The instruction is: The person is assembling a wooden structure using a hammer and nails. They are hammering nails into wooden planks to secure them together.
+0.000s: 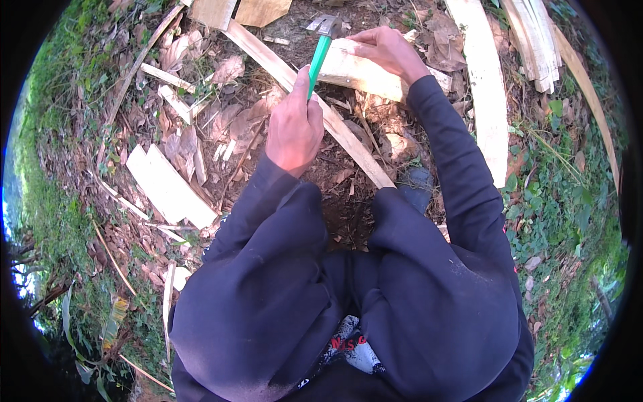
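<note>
My left hand (pixel 295 134) is wrapped round the green handle of a claw hammer (pixel 318 61), whose metal head points away from me. Just right of the hammer head, my right hand (pixel 390 52) is closed in a pinch at the far edge of a pale wooden board (pixel 362 75). What sits between those fingertips, if anything, is too small to make out. A long narrow wooden strip (pixel 341 126) runs slantwise under the hammer, from the far left down to my right knee; the board lies against its right side.
Split wood pieces (pixel 169 186) lie on leaf-covered soil at the left. A long pale plank (pixel 487 94) and a stack of slats (pixel 532 40) lie at the right. More cut boards (pixel 261 10) rest at the far edge. My bent knees frame the near side.
</note>
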The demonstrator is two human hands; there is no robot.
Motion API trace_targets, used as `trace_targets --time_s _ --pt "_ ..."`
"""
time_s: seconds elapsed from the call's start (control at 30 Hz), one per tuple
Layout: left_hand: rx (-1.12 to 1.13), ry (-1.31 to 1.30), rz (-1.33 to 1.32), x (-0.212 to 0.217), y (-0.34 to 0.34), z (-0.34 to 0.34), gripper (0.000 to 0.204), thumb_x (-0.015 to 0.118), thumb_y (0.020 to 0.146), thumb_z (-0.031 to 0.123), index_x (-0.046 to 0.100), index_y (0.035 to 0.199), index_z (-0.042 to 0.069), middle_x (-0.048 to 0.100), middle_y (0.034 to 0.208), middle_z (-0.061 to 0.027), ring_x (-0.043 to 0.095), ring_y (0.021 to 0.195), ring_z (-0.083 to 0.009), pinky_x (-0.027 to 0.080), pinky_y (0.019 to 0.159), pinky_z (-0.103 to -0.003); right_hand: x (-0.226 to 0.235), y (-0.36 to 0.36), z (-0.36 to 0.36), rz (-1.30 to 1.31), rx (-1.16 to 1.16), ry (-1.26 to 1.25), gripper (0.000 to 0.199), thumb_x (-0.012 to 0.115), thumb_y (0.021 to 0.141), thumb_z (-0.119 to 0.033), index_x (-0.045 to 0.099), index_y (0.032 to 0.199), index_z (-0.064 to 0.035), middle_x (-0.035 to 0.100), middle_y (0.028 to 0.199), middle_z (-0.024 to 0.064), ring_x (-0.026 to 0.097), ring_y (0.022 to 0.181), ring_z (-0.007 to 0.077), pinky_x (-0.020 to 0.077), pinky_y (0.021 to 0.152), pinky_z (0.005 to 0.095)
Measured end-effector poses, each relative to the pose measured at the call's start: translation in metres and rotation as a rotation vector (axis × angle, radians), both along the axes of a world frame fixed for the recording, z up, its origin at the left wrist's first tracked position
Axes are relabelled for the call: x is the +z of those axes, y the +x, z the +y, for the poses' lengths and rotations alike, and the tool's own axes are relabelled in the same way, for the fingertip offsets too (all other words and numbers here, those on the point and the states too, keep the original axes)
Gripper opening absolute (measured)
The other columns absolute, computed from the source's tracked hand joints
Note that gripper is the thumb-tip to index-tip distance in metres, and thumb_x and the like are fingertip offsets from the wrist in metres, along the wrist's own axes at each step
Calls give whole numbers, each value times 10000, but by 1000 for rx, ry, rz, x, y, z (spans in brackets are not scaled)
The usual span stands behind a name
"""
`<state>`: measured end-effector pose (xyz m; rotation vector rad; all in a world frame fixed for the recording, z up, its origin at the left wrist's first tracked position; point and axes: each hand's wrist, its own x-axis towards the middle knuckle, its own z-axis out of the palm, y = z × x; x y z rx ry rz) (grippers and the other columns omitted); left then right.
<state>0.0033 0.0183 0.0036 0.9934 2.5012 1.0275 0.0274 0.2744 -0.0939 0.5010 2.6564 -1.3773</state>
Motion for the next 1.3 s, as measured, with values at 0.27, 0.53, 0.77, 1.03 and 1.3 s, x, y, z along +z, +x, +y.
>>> trace_targets --time_s 0.27,0.53,0.77,1.03,1.3 --pt "-5 -123 -17 -21 4 -3 484 517 950 54 478 1425 -31 657 867 -297 658 762 -469 502 699 -539 23 -2 -6 -85 -4 14 366 737 929 -234 721 1242 -45 781 1047 122 750 939 203 559 878 320" --pt "-2 -42 10 -12 0 -1 492 533 951 48 471 1427 -57 629 800 -287 642 712 -450 491 660 -519 7 -2 -2 -50 -7 -1 387 767 903 -258 732 1229 -52 782 1038 123 746 931 184 560 869 314" --pt "23 42 36 -10 -1 -1 474 545 961 66 494 1421 -37 627 759 -278 642 669 -442 489 626 -504 4 -2 -1 -3 8 21 346 736 918 -216 734 1225 -56 782 1038 125 745 904 182 563 864 313" --pt "24 73 66 -24 0 -7 489 562 953 59 494 1432 -11 640 824 -290 662 712 -443 504 643 -509 -3 0 -2 32 -30 9 351 764 873 -323 777 1151 -109 774 992 147 750 890 274 574 856 365" --pt "-5 -28 -4 -21 2 -10 493 540 946 61 490 1430 -13 666 889 -282 666 772 -451 524 696 -529 10 1 -7 -35 6 39 368 745 926 -254 730 1228 -44 779 1044 131 742 916 194 556 859 319"
